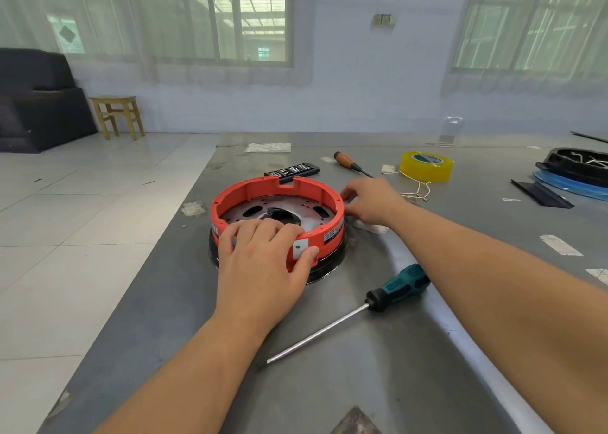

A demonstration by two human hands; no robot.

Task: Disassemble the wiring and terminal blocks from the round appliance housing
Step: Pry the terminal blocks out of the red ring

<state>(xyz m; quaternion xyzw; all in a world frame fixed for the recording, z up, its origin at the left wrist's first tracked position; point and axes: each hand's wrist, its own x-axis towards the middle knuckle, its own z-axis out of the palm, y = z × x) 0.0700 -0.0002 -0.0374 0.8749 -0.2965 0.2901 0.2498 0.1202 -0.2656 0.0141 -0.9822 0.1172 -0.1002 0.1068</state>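
Note:
A round red housing (260,185) with a black base and a perforated metal plate (304,208) inside sits on the grey table. My left hand (263,262) grips its near rim, fingers curled over the edge and thumb on the outer wall beside a small white tab. My right hand (370,200) is at the housing's right side, fingers curled against the outer wall; what they hold is hidden. A white piece (371,227) lies on the table under that hand. No wires or terminal blocks show inside the housing.
A teal-handled screwdriver (396,287) lies near the front right of the housing. Behind it are a black bit case (291,171), a wooden-handled screwdriver (350,163) and a yellow tape roll (426,166). A black part on a blue ring (575,173) sits far right. The table's left edge (184,209) drops to floor.

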